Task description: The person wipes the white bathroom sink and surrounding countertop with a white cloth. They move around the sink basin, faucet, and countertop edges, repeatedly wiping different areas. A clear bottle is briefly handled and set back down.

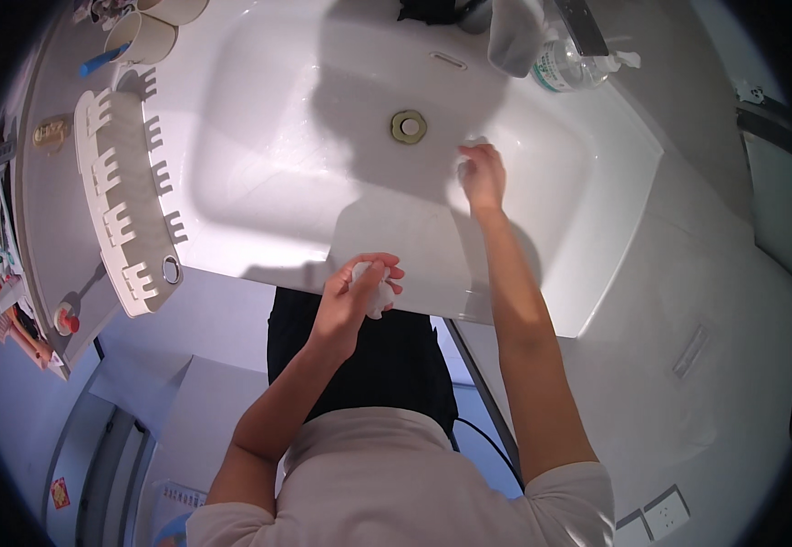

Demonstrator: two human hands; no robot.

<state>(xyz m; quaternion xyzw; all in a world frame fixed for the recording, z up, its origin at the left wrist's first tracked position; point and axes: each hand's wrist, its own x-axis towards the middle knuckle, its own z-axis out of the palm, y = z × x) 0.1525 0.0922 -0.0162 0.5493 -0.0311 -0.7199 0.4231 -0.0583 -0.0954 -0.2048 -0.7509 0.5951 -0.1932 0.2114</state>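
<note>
My left hand (349, 301) is closed around a crumpled white wad (377, 306), perhaps tissue, above the front rim of a white washbasin (266, 256). Inside the bowl, my right hand (486, 176) is bent over a second white wad (463, 171) at the basin's right side. Its fingers cover most of that wad, so its material is unclear. A round metal drain with a raised stopper (408, 127) lies to the left of my right hand. Small water drops glisten on the left part of the bowl.
A white notched rack (122, 205) lies along the basin's left rim, with cups (142, 37) and a blue handle (104, 60) behind it. At the back right are a clear pump bottle (563, 67), a dark metal faucet (582, 29) and a grey item (515, 41). A wall socket (667, 513) is lower right.
</note>
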